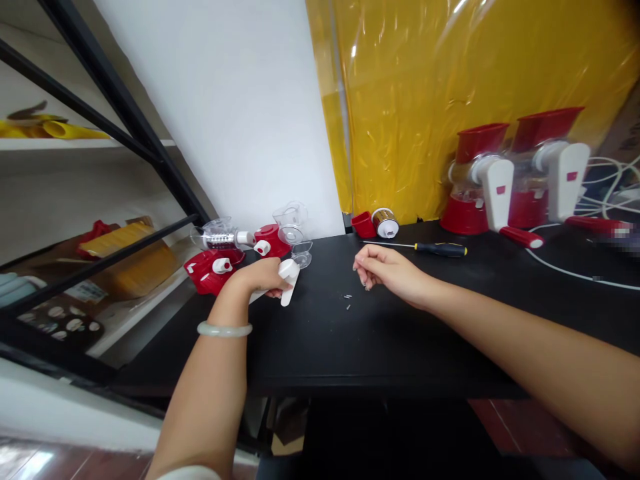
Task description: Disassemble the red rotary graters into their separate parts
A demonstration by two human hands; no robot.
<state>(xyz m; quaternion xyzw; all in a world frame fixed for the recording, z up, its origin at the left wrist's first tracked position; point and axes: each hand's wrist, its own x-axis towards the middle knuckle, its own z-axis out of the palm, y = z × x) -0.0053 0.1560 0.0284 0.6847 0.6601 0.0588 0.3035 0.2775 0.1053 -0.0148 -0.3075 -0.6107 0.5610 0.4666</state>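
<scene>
My left hand [265, 275] is closed on a white plastic crank handle [288, 293], over the left part of the black table. My right hand [383, 268] hovers right of the middle with its fingers curled together. Whatever may sit between those fingertips is hidden. Several tiny screws [348, 297] lie on the tabletop, below and left of my right hand. Just behind that hand rests a screwdriver [440, 249] with a black and yellow grip.
Red bases [207, 272] and transparent grinder bodies [293, 217] lie at the left back. A red hopper [364, 225] and a metal drum [385, 222] stand against the wall. Two assembled rotary graters [473, 180] and white cables [613, 183] are at right. A black shelf frame [125, 110] borders the left.
</scene>
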